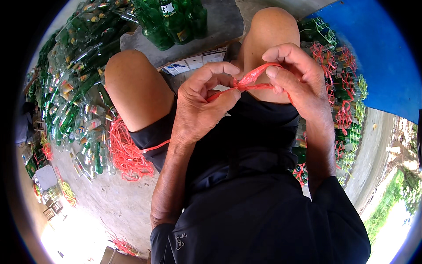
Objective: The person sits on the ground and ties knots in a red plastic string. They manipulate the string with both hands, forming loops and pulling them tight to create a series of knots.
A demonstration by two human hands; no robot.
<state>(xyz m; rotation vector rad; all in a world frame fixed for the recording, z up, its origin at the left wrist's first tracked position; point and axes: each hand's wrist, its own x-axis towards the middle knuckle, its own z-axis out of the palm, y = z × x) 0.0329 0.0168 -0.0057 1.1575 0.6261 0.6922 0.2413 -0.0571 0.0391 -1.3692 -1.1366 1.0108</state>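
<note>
A length of red plastic twine (252, 77) stretches between my two hands above my lap. With thumb and fingers, my left hand (206, 97) pinches it where the strands cross. My right hand (299, 77) holds a loop of the same twine between thumb and fingers, and a strand hangs down past the palm. From the left hand side, a strand runs back over my thigh to a loose red heap of twine (127, 152) beside my left leg. Ahead of my knees stands a cluster of green glass bottles (176, 22).
A large pile of loose green and clear bottles (70, 88) covers the floor at left. At right, bottles bundled with red and yellow-green twine (345, 97) stand in rows beside a blue panel (378, 53). A flat box (195, 61) lies below the green cluster.
</note>
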